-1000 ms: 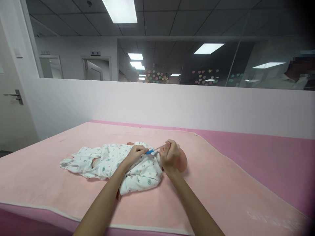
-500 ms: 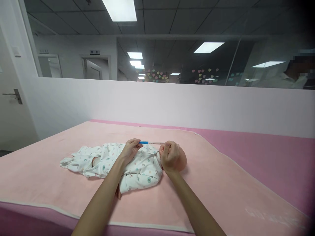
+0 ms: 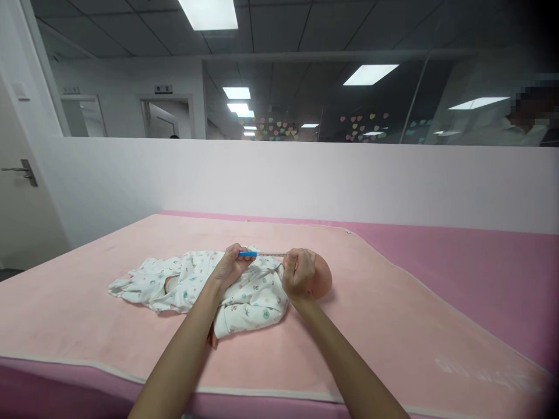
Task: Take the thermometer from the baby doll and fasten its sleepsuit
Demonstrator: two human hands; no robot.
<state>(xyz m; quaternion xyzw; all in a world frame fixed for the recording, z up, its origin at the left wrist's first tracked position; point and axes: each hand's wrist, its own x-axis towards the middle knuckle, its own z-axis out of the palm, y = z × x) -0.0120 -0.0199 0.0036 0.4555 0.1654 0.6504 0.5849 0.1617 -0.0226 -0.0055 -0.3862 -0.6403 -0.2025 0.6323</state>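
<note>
A thin glass thermometer (image 3: 271, 254) with a blue end is held level between my two hands, above a baby doll's chest. My left hand (image 3: 233, 265) pinches the blue end. The fingers of my right hand (image 3: 300, 272) are closed round the clear end, hiding its tip. The doll lies on its back, its bald head (image 3: 322, 276) to the right, partly behind my right hand. It wears a white printed outfit (image 3: 257, 302), and a small doll hand (image 3: 212, 338) shows below the sleeve, beside my left forearm.
A peach pad (image 3: 393, 326) covers most of the pink padded table (image 3: 489, 262). A low white wall (image 3: 305, 180) with a window above stands behind it. On the left is a door with a handle (image 3: 26, 172). A person (image 3: 530, 116) shows at the window's right edge.
The thermometer has shifted slightly to the left, with more of the blue end now lying over my left fingers. My right hand has moved a little left. The doll lies as before.
</note>
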